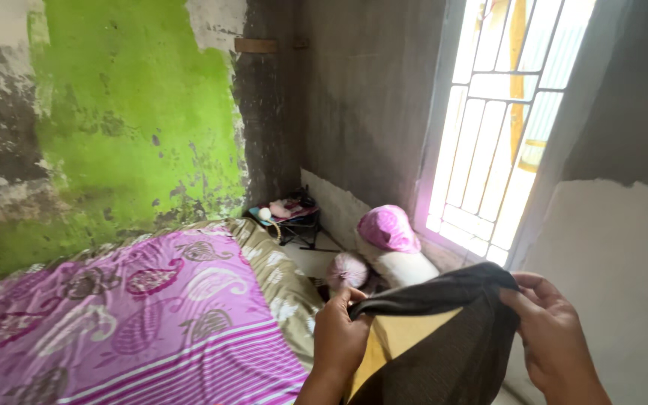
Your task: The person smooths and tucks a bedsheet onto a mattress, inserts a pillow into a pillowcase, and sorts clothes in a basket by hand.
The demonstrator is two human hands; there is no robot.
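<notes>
- L hand (339, 334): bare, no glove, no ring or band seen on the parts that show.
- L wrist + bit of forearm in view at bottom edge: bare, no sleeve, no watch.
- R hand (553, 334): bare too, no glove, no ring seen.
- R wrist at lower right corner: bare, no sleeve or strap visible.
- Nails on R fingers: short, plain, no polish as far as can be told.
- Rest of body, clothing: out of frame, can't tell.

Bed (151, 315) left (wall (624, 255) right)
</notes>
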